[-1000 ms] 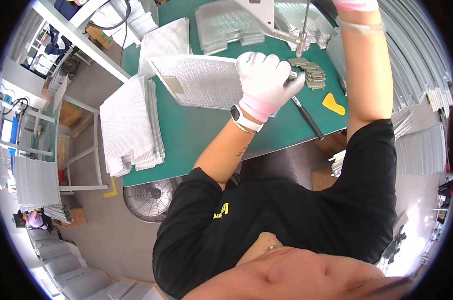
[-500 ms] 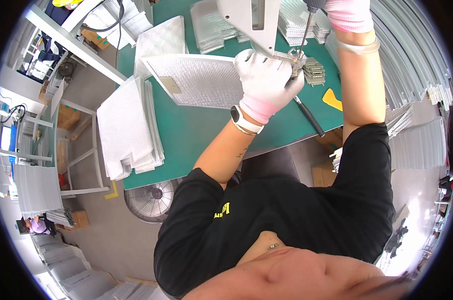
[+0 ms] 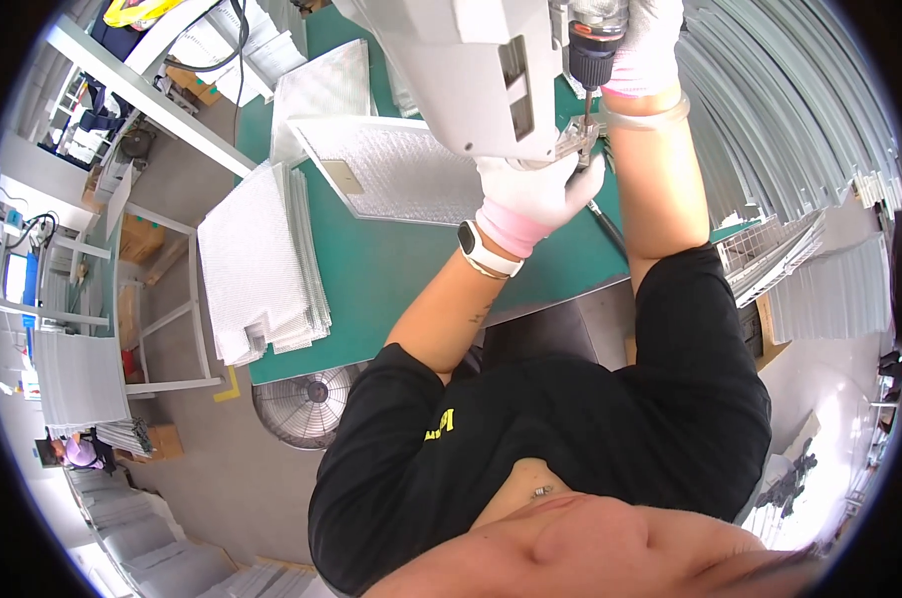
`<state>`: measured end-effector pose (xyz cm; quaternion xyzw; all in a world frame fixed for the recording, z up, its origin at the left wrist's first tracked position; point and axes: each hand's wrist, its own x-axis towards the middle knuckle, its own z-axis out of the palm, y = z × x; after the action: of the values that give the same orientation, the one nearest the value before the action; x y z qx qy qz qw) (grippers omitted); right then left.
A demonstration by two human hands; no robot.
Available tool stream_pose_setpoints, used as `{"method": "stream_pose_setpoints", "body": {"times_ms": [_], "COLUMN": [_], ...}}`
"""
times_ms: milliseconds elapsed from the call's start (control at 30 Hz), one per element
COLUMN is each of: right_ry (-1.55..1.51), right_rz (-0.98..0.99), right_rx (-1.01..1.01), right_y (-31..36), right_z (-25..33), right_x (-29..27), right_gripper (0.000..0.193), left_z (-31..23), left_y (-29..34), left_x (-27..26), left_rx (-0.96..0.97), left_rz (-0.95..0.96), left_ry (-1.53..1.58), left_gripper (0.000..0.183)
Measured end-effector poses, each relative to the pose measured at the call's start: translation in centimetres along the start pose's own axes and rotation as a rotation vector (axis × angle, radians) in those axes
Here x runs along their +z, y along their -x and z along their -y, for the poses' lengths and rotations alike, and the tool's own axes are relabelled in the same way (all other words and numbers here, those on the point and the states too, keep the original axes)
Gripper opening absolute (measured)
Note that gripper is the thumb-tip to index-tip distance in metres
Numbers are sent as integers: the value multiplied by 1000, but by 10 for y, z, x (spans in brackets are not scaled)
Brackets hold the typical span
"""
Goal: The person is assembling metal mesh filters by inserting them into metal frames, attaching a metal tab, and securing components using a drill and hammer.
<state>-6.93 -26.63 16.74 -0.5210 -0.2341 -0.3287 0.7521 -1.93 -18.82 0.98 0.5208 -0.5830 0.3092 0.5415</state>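
Observation:
My left hand (image 3: 532,194), in a white glove with a pink cuff, is closed around a small metal bracket (image 3: 574,138) by the lower end of a large light-grey slotted part (image 3: 471,85). In my right hand (image 3: 653,50), also gloved, is a power screwdriver (image 3: 596,50) pointing down. Its thin bit (image 3: 588,104) reaches the bracket beside my left thumb; the exact contact is too small to tell. Below my left hand, a tool with a dark handle (image 3: 608,231) lies on the green table (image 3: 391,289), partly behind my right forearm.
Left of my hands, a framed mesh panel (image 3: 401,164) lies tilted beside a stack of mesh sheets (image 3: 257,264). Under the table's front edge stands a floor fan (image 3: 311,407). A white metal frame (image 3: 152,95) rises at the far left; long grey panels (image 3: 770,110) are stacked at the right.
My right hand and the screwdriver have moved left and nearer, bringing its body into view. The grey part reaches farther into view. My right arm now covers the yellow flat piece.

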Motion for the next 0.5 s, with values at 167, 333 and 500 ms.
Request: {"method": "stream_pose_setpoints", "body": {"times_ms": [167,333,500], "right_ry": [-532,-492,-651], "right_rz": [-13,-214,-78], "right_rx": [46,105,288], "right_y": [-1,3,12], "right_z": [-16,-22,-32], "right_x": [-17,-15,-37], "right_gripper": [53,55,53], "left_z": [-3,5,0], "left_y": [0,7,-3], "left_x": [-5,-2,-9], "left_rx": [8,56,47], "left_rz": [79,53,99], "left_ry": [-15,2,-53], "left_gripper": [11,13,17]}}
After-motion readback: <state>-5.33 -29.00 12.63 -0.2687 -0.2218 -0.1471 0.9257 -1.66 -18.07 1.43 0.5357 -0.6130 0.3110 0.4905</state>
